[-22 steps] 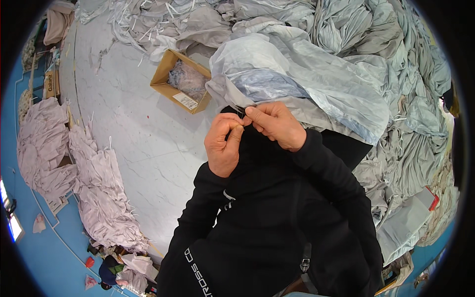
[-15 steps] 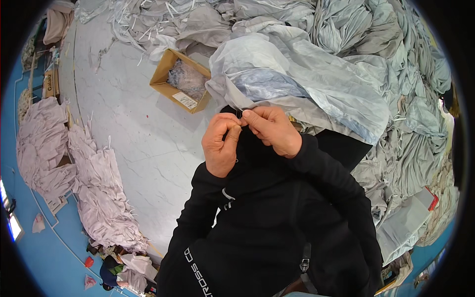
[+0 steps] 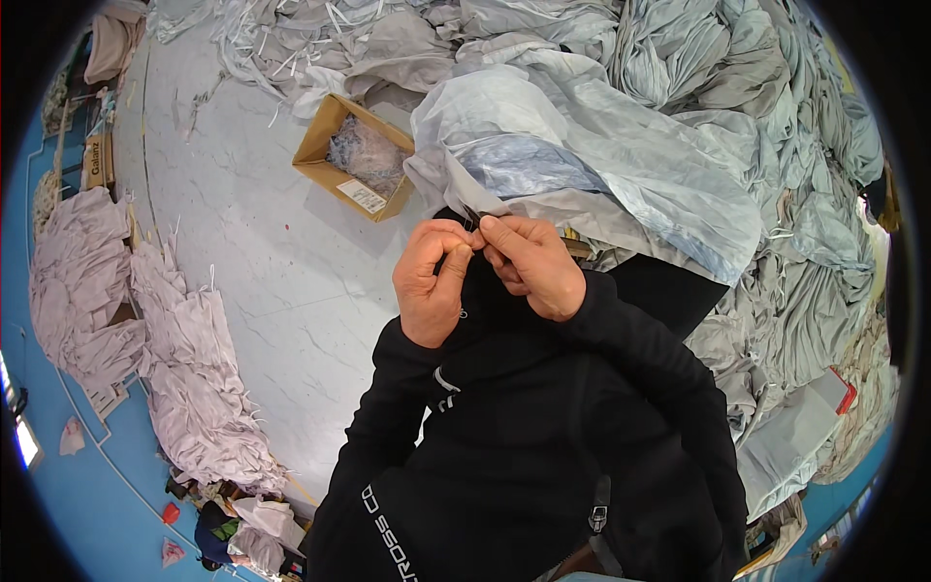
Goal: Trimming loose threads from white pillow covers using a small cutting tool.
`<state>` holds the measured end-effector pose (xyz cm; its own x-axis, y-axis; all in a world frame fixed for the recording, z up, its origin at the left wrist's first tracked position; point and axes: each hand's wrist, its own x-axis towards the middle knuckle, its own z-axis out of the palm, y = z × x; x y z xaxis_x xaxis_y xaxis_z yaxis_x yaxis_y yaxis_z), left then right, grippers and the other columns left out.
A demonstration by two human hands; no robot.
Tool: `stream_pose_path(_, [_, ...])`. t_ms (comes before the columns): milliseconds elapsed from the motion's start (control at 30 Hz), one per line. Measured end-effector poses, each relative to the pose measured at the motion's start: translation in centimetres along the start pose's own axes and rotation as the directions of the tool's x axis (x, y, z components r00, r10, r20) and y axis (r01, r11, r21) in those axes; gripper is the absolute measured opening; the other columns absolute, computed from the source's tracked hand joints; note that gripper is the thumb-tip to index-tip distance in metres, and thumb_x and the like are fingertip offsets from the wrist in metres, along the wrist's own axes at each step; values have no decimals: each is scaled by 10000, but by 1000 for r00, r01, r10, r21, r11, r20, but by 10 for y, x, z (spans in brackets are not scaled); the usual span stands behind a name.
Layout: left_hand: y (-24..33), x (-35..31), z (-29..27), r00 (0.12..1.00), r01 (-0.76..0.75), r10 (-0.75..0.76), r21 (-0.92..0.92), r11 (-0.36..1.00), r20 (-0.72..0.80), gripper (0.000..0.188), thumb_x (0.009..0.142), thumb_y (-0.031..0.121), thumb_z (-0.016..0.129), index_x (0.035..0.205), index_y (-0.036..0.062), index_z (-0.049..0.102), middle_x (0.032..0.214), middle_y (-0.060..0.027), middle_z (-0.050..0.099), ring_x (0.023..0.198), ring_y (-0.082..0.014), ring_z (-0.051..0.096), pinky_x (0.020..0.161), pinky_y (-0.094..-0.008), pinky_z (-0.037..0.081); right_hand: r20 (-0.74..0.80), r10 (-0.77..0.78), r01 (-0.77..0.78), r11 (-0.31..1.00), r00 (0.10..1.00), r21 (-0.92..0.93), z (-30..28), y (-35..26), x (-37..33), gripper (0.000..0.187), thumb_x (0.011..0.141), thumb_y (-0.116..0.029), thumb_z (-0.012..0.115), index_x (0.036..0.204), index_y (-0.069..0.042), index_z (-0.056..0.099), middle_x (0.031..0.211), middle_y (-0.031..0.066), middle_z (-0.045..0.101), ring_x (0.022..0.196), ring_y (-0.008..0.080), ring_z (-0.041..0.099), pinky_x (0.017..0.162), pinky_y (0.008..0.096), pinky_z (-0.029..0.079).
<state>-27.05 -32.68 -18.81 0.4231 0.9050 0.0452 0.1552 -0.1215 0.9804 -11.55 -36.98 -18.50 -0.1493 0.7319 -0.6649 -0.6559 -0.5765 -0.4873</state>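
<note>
My left hand [image 3: 433, 283] and my right hand [image 3: 538, 268] meet in front of my chest, fingertip to fingertip. Thumb and forefinger are pinched together on each. What they pinch is too small and too covered by the fingers to name; a thin dark sliver shows just beyond the fingertips. Right behind them is the edge of a pale grey-blue curtain-like cloth [image 3: 533, 112], spread in loose folds. Whether the fingers touch that edge I cannot tell. To the left of the cloth stands an open cardboard box [image 3: 315, 147] holding a clear plastic bag of small pieces [image 3: 367, 155].
Heaped grey-green cloth [image 3: 698, 58] covers the table's far side and right. The pale marbled tabletop [image 3: 272, 291] lies under the box. Pinkish cloth piles [image 3: 194, 378] line the left edge, above a blue floor [image 3: 58, 466]. A person [image 3: 215, 533] is at the lower left.
My right hand has shifted very slightly left and down, its fingers curling a little differently. The left hand stays almost in place. Cloth and box look unchanged.
</note>
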Motion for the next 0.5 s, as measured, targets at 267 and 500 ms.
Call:
stream_pose_path(267, [1,3,-3,1000,-2,2,8,1000,-2,80,902,-46,582,836,-1,578,948,-77,614,804,-142,561,717,-260,445,19,-14,15,1000,1000,-11,-4,1,1,299,1019,-303,540,930,-44,659,661,-61,465,492,10,320,419,185,215])
stream_pose_path(500, [-58,68,-98,918,-82,303,625,776,-256,39,886,42,619,898,6,615,946,-112,663,866,-235,613,800,-327,480,-57,-360,352,928,931,-118,-28,-17,0,316,1036,-269,498,977,-5,661,652,-68,464,506,11,338,460,191,264])
